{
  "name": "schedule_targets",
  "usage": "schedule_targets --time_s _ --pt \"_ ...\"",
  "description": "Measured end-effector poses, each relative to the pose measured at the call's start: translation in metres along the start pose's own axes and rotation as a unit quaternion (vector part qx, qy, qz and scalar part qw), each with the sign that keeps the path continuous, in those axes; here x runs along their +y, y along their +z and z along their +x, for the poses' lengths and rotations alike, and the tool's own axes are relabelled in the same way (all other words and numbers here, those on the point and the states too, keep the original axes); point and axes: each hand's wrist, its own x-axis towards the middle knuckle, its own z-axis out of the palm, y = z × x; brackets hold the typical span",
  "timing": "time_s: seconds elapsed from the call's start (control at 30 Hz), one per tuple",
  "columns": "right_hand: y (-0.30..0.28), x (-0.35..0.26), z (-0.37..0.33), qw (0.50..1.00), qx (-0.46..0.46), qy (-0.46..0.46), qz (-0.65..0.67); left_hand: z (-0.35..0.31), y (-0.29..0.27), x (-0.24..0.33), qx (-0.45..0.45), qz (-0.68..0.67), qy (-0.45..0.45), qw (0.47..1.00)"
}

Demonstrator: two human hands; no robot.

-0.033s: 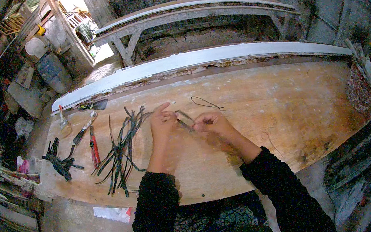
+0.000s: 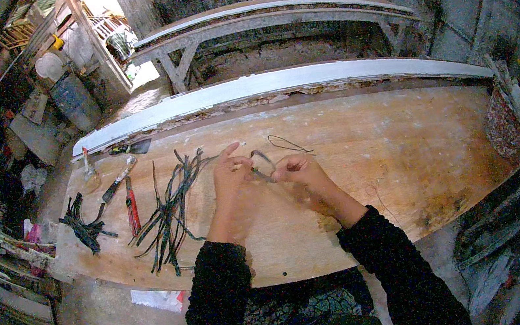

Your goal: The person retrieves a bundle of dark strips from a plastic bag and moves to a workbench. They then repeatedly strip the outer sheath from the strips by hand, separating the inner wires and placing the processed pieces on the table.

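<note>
Over the middle of the wooden table (image 2: 368, 127), a thin dark strip (image 2: 263, 176) is bent into a small loop between my two hands. My left hand (image 2: 230, 176) pinches one side of it, with the index finger stretched out. The fingertips of my right hand (image 2: 300, 171) are closed on the other side. Left of my hands lies a loose pile of black strips (image 2: 176, 201). Just beyond my right hand a thin dark loop of cord (image 2: 289, 144) rests on the wood.
Farther left lie a red-handled cutter (image 2: 132, 210), a flat scraper-like tool (image 2: 118, 181) and a bundle of short black strips (image 2: 86, 227). A long white board (image 2: 282, 81) runs along the far edge. At right hangs a speckled bag (image 2: 511, 127).
The strip between my hands has shifted slightly and its loop looks wider. My left hand has moved a little to the right; my right hand has hardly moved.
</note>
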Motion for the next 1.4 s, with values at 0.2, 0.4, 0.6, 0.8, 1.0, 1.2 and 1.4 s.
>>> schedule_targets --time_s 0.2,0.4,0.6,0.8,1.0,1.2,1.4 --pt "-0.022 0.027 0.020 0.959 0.203 -0.040 -0.193 -0.027 0.032 0.025 -0.182 -0.068 -0.030 0.981" --pt "-0.037 0.024 0.021 0.934 0.278 -0.037 -0.220 -0.044 0.033 0.044 -0.253 -0.070 -0.098 0.960" --pt "-0.036 0.035 0.023 0.915 0.245 -0.111 -0.302 0.000 0.004 0.009 0.010 0.177 0.065 0.982" --pt "0.015 -0.030 -0.010 0.980 -0.024 0.184 0.067 0.011 -0.014 -0.006 0.126 0.326 0.167 0.922" --pt "0.015 -0.011 -0.005 0.994 -0.095 0.011 0.046 0.001 -0.002 0.006 0.056 0.228 0.105 0.966" --pt "-0.012 0.009 0.011 0.995 0.079 -0.004 -0.066 -0.006 0.013 0.014 -0.068 0.106 -0.015 0.992" --pt "-0.034 0.023 0.025 0.921 0.259 -0.115 -0.267 -0.044 0.035 0.030 -0.286 -0.095 -0.075 0.950"
